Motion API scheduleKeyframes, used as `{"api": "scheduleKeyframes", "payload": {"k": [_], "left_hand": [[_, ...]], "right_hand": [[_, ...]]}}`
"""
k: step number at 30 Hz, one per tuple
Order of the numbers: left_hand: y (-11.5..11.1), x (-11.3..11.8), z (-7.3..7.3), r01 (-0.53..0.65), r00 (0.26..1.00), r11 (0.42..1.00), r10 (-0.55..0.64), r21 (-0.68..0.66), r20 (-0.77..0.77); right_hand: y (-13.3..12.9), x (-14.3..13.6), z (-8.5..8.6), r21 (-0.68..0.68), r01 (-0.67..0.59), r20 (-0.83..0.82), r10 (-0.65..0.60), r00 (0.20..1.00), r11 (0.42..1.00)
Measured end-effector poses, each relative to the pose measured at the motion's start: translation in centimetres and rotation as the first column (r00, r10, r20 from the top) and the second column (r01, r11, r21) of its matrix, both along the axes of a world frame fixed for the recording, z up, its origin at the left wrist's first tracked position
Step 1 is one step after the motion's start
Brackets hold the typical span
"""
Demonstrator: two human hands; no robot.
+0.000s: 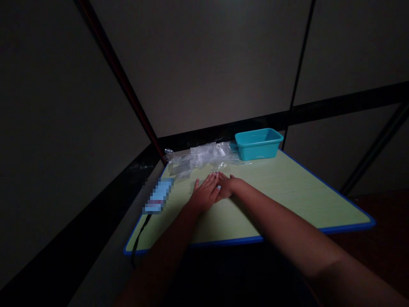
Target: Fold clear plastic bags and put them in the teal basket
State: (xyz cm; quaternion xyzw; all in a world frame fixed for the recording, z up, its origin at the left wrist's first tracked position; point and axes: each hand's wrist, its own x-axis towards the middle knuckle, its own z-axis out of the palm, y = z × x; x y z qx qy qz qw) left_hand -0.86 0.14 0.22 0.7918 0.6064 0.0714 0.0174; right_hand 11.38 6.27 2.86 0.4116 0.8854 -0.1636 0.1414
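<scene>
1. Left hand (205,195) and right hand (226,187) overlap on the table (306,196), fingers outstretched, unclenched (anything beneath, I can't tell).
2. Crinkled clear plastic (204,157) lies just beyond, beside a smooth oblong tub (259,149).

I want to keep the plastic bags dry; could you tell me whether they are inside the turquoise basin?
No, the plastic bags lie on the tabletop beside the turquoise basin.

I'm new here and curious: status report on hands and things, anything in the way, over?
Left hand overlapping right hand, low at table. Clear plastic just beyond fingertips. Teal basin far side, rightward. Under palms: hidden.
</scene>
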Motion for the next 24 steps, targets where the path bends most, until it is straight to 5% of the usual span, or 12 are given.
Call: {"api": "scheduleKeyframes", "payload": {"k": [6,24], "left_hand": [[0.0,0.1,0.0,-0.073,0.997,0.990,0.071,-0.121,-0.016],[0.2,-2.0,-0.7,-0.412,0.910,0.907,0.414,-0.087,0.004]], "right_hand": [[0.4,0.1,-0.5,0.006,0.004,0.003,-0.004,1.000,1.000],[0.0,0.3,0.1,-0.013,0.021,-0.001,-0.021,1.000,1.000]]}}
